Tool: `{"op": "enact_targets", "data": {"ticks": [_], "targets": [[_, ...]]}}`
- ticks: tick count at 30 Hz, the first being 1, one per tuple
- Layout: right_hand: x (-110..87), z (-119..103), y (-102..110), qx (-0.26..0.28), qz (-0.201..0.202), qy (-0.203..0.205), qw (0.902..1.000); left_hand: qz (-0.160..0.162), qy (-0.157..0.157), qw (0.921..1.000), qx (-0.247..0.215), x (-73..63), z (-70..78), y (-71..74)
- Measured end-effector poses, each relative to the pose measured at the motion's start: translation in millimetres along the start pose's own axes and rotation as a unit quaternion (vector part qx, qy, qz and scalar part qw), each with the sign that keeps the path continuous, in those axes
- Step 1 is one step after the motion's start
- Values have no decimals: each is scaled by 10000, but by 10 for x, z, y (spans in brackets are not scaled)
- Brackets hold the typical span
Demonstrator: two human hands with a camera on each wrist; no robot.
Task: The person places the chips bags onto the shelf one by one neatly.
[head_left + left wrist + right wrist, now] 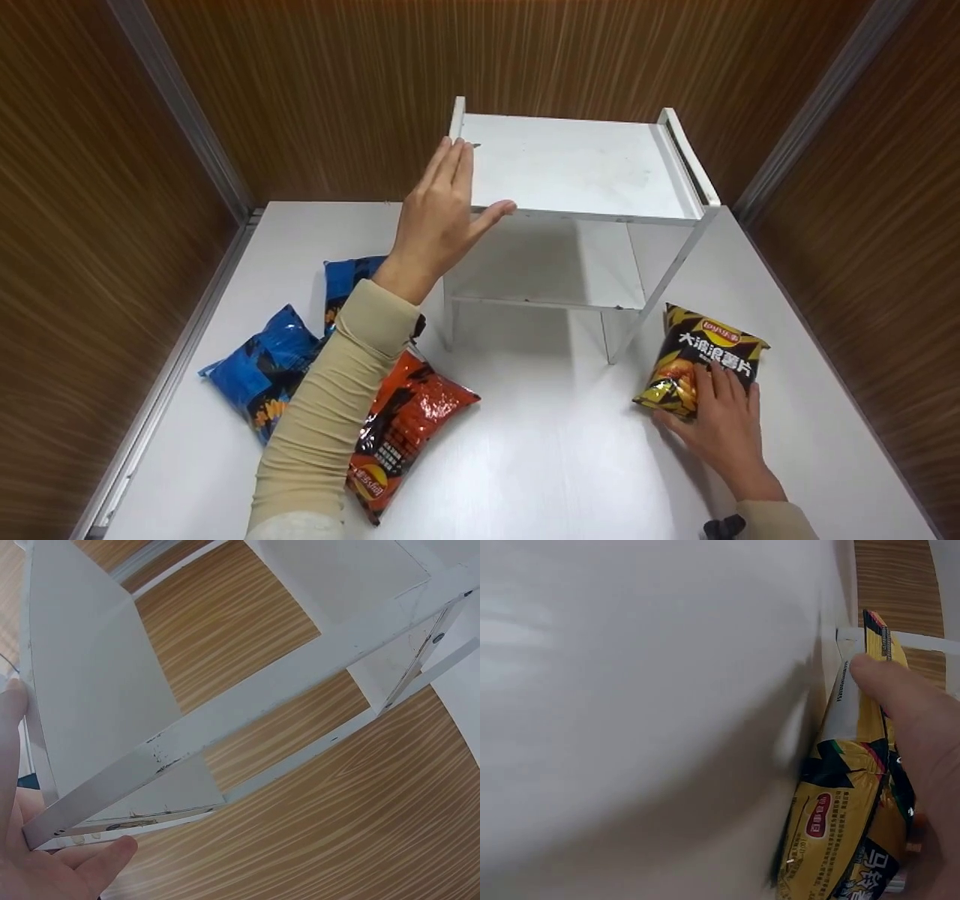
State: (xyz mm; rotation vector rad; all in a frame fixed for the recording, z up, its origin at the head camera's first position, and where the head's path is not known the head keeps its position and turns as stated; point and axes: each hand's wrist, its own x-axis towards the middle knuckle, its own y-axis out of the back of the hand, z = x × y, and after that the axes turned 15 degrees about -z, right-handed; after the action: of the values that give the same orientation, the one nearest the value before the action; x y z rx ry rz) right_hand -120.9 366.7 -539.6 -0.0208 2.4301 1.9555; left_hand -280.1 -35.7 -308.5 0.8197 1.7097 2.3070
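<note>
Four snack bags are in view: two blue ones on the left, a nearer blue bag [262, 360] and a farther blue bag [346, 279] partly hidden by a sleeve; one red bag [420, 397], near and left of the middle; and one black-and-yellow bag [679, 341] on the right. There is one white rack [570, 217] with two boards, an upper board [570, 165] and a lower board [525, 262]. Two hands show, one left hand [439, 210] and one right hand [726, 431], with two tan sleeves, the left sleeve [319, 405] and the right sleeve [776, 520]. One white table [540, 450] and three wood-grain walls, left, far [315, 90] and right, complete the count.
</note>
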Motion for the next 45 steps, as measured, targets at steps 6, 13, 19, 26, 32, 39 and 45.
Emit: {"op": "enact_targets", "data": {"ticks": [6, 13, 19, 26, 32, 39, 45], "targets": [[64, 21, -32, -78, 81, 239, 9997, -18, -29, 10000, -36, 1, 13, -9], [72, 81, -121, 4, 145, 403, 9991, 51, -30, 10000, -21, -1, 12, 2], [73, 110, -189, 61, 305, 475, 9984, 84, -36, 10000, -4, 11, -2, 14], [60, 126, -224, 23, 522, 540, 9972, -6, 6, 10000, -24, 13, 5, 8], [42, 140, -171, -31, 242, 370, 9990, -2, -11, 10000, -36, 6, 22, 15], [35, 179, -47, 104, 367, 575, 9976, 15, -13, 10000, -44, 1, 26, 14], [29, 189, 55, 12, 660, 714, 9953, 72, -35, 10000, 32, -3, 24, 2]]}}
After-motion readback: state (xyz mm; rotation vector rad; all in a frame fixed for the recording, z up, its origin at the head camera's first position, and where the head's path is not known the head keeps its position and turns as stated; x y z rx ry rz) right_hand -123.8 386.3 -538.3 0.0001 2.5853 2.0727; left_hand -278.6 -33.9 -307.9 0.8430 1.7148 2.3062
